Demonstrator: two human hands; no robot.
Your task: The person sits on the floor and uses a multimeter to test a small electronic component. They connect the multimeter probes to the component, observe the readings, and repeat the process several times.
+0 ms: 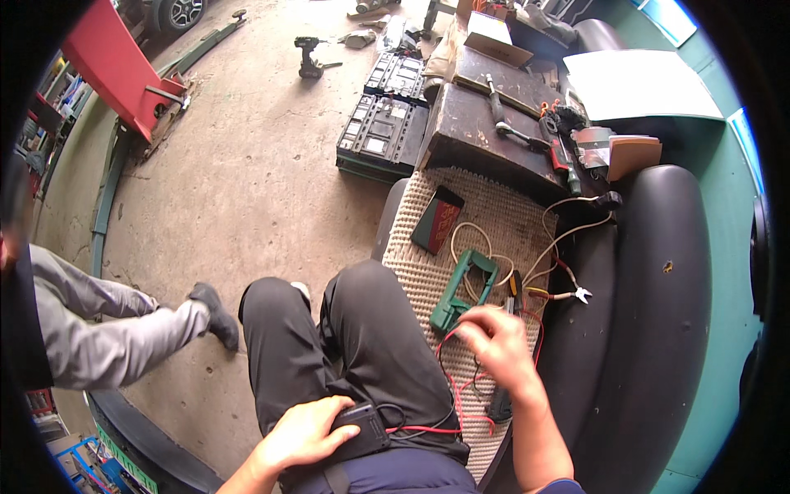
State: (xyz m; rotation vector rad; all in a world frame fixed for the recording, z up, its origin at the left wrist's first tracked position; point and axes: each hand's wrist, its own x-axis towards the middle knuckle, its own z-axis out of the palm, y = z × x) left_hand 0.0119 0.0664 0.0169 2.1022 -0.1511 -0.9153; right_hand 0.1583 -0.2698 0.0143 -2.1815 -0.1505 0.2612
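Note:
In my lap, my left hand (309, 432) is closed round a small black box (362, 430), thumb on top. Red and black wires (424, 430) run from the box over my thigh to the woven seat mat. My right hand (498, 344) is raised over the mat, thumb and fingers pinched on a thin red wire (450, 333). Just beyond these fingers lies a green plastic frame with an open handle (447, 313). Beside it lie a yellow-and-black handled tool (515, 284) and cutting pliers (581, 295) with a bright head. A phone (436, 219) rests farther off on the mat.
A pale cable (485, 232) loops across the mat. Black cushions (658, 272) border my right side. Ahead, a dark wooden box (473, 128) carries a ratchet (498, 107); battery modules (383, 136) and a cordless drill (309, 59) stand on the floor. Another person's leg (140, 342) is at left.

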